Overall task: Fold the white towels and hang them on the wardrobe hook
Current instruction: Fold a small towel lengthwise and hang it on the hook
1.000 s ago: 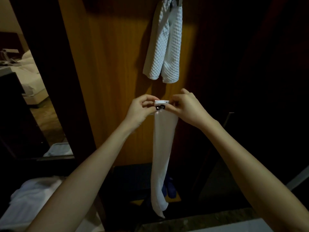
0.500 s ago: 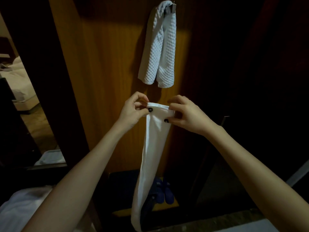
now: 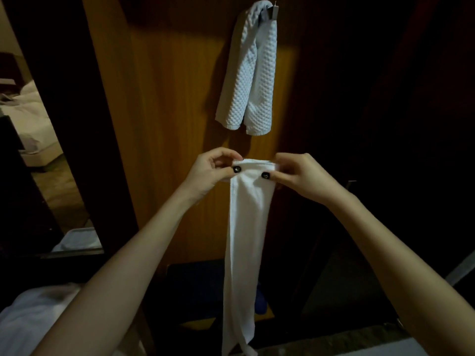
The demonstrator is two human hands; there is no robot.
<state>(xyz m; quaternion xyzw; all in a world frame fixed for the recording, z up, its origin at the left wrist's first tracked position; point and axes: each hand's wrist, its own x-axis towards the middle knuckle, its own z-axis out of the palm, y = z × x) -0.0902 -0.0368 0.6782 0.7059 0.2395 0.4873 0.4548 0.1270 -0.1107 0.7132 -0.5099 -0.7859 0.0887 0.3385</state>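
White towel, smooth and folded into a long narrow strip, hangs straight down below the wardrobe hook. Its top edge is held level well under the hook and its lower end trails far beneath. The left hand pinches the top corner lying down and to the left of the hook, thumb in front and curled fingers behind the cloth. The right hand pinches the other top corner, down and slightly right of the hook, in the same way. Both thumbs have dark-painted nails and press on the front of the folded top edge. The short stretch of cloth between the hands is nearly taut.

A waffle-weave towel is draped over the hook itself, its two halves hanging side by side. Their ends stop above the held towel and do not touch it. The hook sits on a warm-lit wood panel.

Far below the hook, just right of the strip's lower part, blue slippers are partly visible. Low and far left of the hook lies a heap of white cloth, partly covered by the left forearm. Left of the hook, past a dark frame, a bed with pale bedding is visible.
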